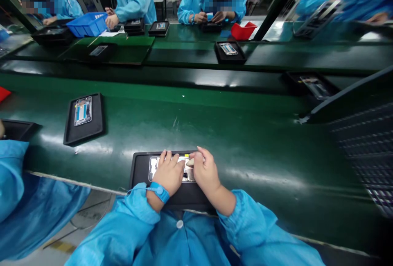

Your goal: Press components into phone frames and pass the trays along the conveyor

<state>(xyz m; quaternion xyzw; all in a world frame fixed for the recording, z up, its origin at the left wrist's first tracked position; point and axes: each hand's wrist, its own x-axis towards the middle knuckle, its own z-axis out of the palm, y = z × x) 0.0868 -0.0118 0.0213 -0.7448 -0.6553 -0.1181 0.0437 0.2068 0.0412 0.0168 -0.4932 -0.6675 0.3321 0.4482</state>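
While both hands, left hand (168, 172) and right hand (205, 170), press fingers-down on it, a phone frame (152, 162) lies in the black tray (139, 171).

Green conveyor belt (215, 135), black trays (84, 119) on it, red bin (242, 31)

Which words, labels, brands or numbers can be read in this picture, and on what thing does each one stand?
No text can be read.
Phone frame under the left hand and right hand, in the black tray: no legible marking.
Phone frame on the tray at left: blue patches, no readable letters.
Blue bin and red bin: no label visible.
Far trays: too small and blurred.
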